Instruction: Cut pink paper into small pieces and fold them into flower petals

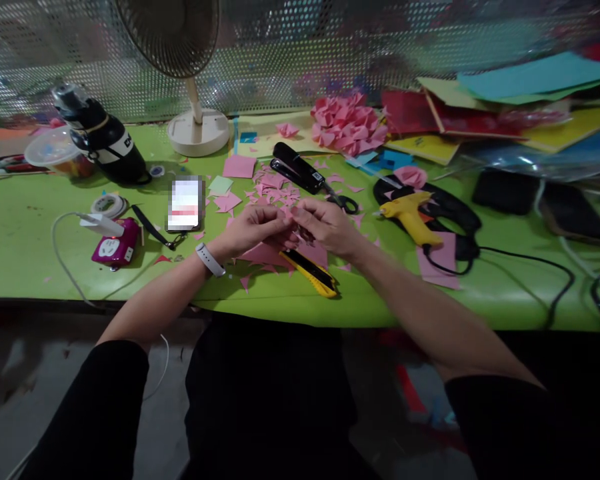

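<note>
My left hand (pixel 260 229) and my right hand (pixel 324 227) meet over the middle of the table, fingertips pinched on a small piece of pink paper (pixel 289 215). Most of that piece is hidden by my fingers. Just below them a yellow box cutter (pixel 314 275) lies across a pink sheet (pixel 265 255). Behind my hands are many pink paper scraps (pixel 270 189), a black stapler (pixel 296 167) and scissors with dark handles (pixel 349 203). Farther back sits a heap of folded pink paper pieces (pixel 350 127).
A yellow glue gun (pixel 413 217) rests on the right, its cord trailing to the edge. On the left are a phone (pixel 185 203), a purple power adapter (pixel 116 245), a tape roll (pixel 109 205) and a black bottle (pixel 111 150). A fan (pixel 199 133) stands behind; coloured sheets (pixel 530 83) pile up back right.
</note>
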Demonstrator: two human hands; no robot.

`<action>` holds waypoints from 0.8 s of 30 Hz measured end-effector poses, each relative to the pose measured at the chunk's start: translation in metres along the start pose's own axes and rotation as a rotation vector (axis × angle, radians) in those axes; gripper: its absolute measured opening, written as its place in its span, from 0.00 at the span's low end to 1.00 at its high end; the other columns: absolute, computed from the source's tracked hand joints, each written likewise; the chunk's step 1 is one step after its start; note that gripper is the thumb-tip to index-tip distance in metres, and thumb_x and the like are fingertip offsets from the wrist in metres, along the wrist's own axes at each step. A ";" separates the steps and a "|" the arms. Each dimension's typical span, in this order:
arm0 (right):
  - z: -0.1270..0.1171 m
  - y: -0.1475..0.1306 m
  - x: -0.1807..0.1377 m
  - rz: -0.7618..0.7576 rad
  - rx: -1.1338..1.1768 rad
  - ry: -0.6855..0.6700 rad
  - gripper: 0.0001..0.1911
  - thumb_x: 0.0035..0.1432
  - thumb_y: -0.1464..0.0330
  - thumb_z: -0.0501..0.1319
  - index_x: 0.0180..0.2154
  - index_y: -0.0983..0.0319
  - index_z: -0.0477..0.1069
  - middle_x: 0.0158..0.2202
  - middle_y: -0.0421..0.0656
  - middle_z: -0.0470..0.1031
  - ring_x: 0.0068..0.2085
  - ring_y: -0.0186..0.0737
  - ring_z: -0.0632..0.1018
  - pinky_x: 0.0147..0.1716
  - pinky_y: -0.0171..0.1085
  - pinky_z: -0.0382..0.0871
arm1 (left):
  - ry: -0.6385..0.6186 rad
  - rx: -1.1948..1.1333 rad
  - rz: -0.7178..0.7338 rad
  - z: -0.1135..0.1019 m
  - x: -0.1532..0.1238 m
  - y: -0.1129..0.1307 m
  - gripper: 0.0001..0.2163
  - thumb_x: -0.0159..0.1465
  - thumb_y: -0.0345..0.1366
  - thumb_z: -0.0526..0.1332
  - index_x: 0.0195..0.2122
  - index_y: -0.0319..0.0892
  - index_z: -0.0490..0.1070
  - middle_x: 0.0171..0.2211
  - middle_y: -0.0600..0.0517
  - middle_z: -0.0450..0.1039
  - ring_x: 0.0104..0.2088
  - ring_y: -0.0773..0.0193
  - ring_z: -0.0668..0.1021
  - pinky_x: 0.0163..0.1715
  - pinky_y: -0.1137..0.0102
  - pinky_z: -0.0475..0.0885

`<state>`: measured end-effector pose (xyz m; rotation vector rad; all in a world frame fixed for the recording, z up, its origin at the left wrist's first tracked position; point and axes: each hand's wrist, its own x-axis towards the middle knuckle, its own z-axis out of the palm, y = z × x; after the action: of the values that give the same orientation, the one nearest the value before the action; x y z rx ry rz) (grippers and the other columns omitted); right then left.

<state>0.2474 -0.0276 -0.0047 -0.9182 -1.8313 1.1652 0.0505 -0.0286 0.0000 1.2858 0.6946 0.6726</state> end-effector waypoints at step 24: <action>-0.101 0.016 0.043 0.692 -1.204 -0.163 0.13 0.55 0.64 0.65 0.21 0.61 0.74 0.24 0.49 0.78 0.33 0.49 0.80 0.29 0.39 0.67 | 0.424 -0.070 0.147 -0.030 0.015 0.000 0.06 0.63 0.32 0.69 0.37 0.38 0.73 0.32 0.50 0.80 0.31 0.67 0.83 0.36 0.71 0.79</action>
<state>0.3198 0.0536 0.0194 -2.2999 -2.4176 0.3394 0.0363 0.0012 -0.0056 1.1466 0.9159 1.0985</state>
